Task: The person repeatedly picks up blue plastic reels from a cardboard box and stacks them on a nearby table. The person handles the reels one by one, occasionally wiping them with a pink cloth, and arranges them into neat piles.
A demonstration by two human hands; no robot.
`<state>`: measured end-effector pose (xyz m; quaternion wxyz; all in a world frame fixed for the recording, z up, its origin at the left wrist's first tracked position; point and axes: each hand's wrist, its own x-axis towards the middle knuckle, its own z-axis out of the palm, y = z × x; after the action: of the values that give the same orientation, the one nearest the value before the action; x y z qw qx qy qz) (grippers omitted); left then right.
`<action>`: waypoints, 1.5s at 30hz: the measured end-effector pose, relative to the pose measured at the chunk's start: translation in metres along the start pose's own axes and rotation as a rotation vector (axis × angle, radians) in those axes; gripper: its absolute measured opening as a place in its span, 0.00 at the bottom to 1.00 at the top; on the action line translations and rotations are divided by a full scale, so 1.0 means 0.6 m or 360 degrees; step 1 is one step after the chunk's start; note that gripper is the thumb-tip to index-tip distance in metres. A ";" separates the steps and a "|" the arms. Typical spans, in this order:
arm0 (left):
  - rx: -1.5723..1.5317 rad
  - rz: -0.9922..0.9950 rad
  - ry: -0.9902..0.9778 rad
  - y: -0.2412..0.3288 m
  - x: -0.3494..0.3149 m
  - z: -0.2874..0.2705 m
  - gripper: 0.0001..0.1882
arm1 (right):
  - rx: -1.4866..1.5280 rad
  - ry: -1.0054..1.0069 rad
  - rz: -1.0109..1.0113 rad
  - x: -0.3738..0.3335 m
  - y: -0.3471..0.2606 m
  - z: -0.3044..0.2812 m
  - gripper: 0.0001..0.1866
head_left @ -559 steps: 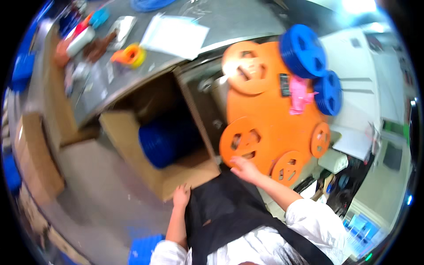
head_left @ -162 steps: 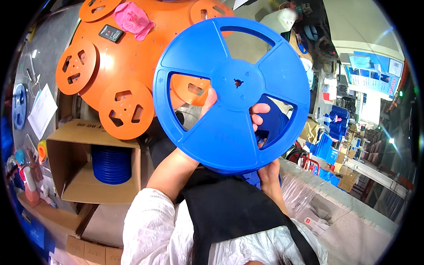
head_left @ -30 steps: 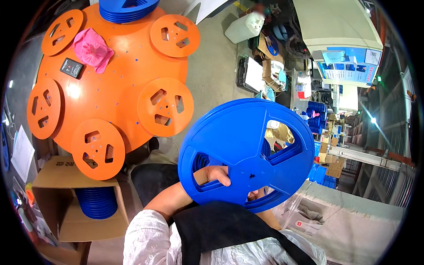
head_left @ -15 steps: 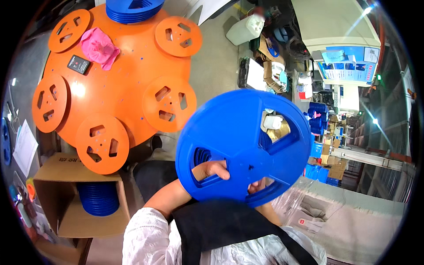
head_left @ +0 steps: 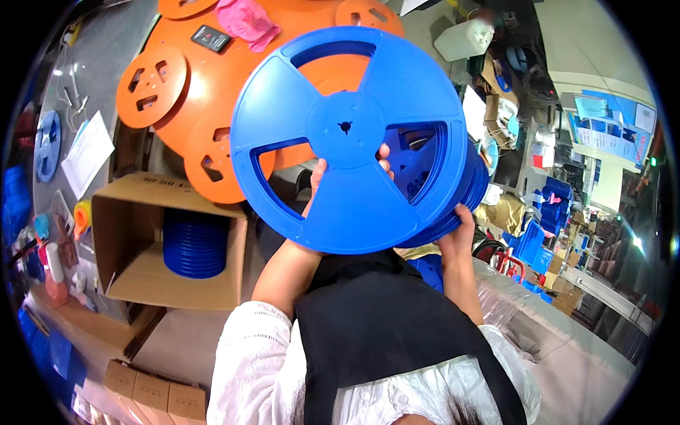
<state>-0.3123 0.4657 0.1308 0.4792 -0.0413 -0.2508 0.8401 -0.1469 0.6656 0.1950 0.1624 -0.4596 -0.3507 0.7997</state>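
Note:
Held up in front of my chest, a blue plastic reel (head_left: 347, 205) faces me, with wide cut-outs around a small central hole. My left hand (head_left: 318, 177) is closed on this reel from behind. Its thumb and fingertips show through the cut-outs on either side of the lower spoke. Behind it and to the right is a stack of similar blue reels (head_left: 473, 188), partly hidden. My right hand (head_left: 459, 230) grips the stack's lower right rim; most of its fingers are hidden. Whether the front reel touches the stack I cannot tell.
Beyond the reels stands an orange round table (head_left: 202, 78) bearing orange discs (head_left: 151, 86), a pink cloth (head_left: 248, 23) and a small black box (head_left: 210, 39). At lower left, an open cardboard box (head_left: 170, 294) contains blue reels (head_left: 195, 244). A white jerrycan (head_left: 464, 39) stands at the back.
The reels have turned to face me and moved up in view. The front reel is now offset left of the stack. My right hand has shifted to the stack's outer rim.

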 end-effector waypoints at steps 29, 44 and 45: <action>0.1471 0.1544 0.1333 0.097 -0.425 0.257 0.30 | -0.0063 -0.1322 0.0085 -0.093 0.058 0.270 0.24; 0.0615 0.0600 0.0784 0.073 -0.297 0.142 0.30 | -0.1738 -0.1760 -0.0159 -0.240 0.211 0.421 0.24; 0.0569 0.0585 0.0761 0.073 -0.295 0.127 0.29 | -0.1803 -0.1798 -0.0157 -0.242 0.209 0.422 0.26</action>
<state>-0.2751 0.2724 0.1470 0.3649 -0.1969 0.0311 0.9094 -0.2776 0.3891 0.2803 -0.2626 0.0183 -0.7524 0.6038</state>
